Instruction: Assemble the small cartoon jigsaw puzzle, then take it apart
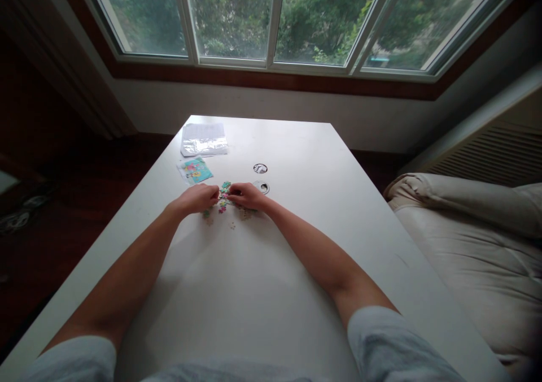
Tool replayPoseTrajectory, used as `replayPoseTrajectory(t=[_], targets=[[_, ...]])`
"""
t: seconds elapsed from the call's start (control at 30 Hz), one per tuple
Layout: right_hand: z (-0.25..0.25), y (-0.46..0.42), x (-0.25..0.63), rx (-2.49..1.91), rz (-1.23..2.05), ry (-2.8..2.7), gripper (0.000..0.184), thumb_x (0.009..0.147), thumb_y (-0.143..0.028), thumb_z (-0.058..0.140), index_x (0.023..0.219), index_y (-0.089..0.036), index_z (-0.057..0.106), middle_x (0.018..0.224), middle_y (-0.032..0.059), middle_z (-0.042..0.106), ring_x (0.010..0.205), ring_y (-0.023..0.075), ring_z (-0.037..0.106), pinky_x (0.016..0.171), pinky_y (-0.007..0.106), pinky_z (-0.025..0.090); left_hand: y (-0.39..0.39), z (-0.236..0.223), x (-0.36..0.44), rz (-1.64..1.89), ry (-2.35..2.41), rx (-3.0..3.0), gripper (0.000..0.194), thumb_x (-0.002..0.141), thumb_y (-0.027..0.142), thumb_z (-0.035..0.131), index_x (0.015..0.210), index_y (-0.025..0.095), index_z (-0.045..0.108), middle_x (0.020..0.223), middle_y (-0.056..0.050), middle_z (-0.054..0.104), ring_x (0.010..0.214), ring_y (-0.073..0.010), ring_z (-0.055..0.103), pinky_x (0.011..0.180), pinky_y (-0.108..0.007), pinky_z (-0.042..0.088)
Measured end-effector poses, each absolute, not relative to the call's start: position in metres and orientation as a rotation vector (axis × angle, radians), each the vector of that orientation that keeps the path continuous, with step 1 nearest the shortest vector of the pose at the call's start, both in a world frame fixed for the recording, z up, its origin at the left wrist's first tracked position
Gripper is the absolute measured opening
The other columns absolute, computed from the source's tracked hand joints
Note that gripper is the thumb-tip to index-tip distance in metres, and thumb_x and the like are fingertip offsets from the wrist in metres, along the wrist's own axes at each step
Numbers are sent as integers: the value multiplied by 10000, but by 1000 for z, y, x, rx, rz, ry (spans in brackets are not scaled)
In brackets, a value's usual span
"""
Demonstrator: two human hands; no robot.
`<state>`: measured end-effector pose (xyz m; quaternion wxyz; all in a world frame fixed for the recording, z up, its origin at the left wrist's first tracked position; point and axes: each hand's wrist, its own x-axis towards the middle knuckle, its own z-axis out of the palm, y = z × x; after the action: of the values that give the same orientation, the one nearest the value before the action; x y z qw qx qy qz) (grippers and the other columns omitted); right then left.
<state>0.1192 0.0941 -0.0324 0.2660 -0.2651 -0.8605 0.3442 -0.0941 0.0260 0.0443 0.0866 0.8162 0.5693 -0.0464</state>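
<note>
Small colourful jigsaw puzzle pieces lie in a loose pile on the white table, green, pink and pale ones among them. At the left side of the pile is my left hand, fingers curled closed; anything in them is hidden. My right hand reaches in from the other side, its fingertips pinched together at the pieces, and whatever they hold is too small to make out. A few pale pieces are scattered on the near side of the hands.
Beyond my left hand lies a teal picture card with flowers, and behind it a clear plastic bag. Two round holes pierce the tabletop past my right hand. A beige padded seat stands to the right, below the window.
</note>
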Motion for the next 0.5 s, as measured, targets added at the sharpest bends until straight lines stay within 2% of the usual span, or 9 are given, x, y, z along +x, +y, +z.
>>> replayPoseTrajectory(t=[0.13, 0.33, 0.5], targets=[[-33, 98, 119, -700, 1100, -2170, 319, 867, -477, 652, 874, -159, 685, 723, -23, 626, 689, 120, 523, 654, 229, 387, 25, 46, -93, -138, 1756, 2414, 218, 918, 387, 491, 892, 232, 643, 889, -53, 722, 788, -209, 632, 630, -286, 363], [-35, 101, 117, -781, 1286, -2014, 267, 844, -442, 637, 864, -175, 640, 668, -32, 619, 616, 127, 569, 592, 229, 420, 24, 49, -91, -129, 1773, 2402, 216, 915, 420, 509, 910, 239, 628, 892, -42, 725, 795, -203, 632, 628, -283, 364], [-39, 104, 116, -718, 1249, -1958, 219, 805, -375, 652, 883, -171, 655, 717, -30, 623, 649, 112, 543, 619, 230, 420, 24, 48, -91, -108, 1734, 2428, 228, 893, 428, 530, 972, 249, 647, 917, -45, 725, 815, -218, 640, 642, -290, 385]])
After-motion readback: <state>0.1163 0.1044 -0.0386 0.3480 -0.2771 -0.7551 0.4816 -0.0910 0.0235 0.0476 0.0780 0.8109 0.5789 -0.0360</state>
